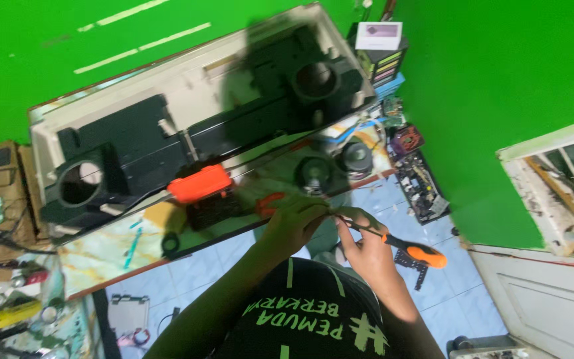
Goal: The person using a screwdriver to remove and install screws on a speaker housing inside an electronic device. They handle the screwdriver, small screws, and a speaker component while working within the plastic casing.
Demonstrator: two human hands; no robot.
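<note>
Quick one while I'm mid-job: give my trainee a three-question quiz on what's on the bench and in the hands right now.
1. True or false: the right hand holds a screwdriver with an orange-and-black handle.
2. Which thing lies nearest the left hand? A) the orange-topped tool B) the circuit boards on the floor C) the white door
3. How many round openings show in the black housing on the bench?

Key: 1 true; 2 A; 3 two.

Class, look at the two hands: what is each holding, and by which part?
The right hand holds an orange-handled screwdriver around its black shaft end. What the left hand holds, if anything, cannot be told.
</note>
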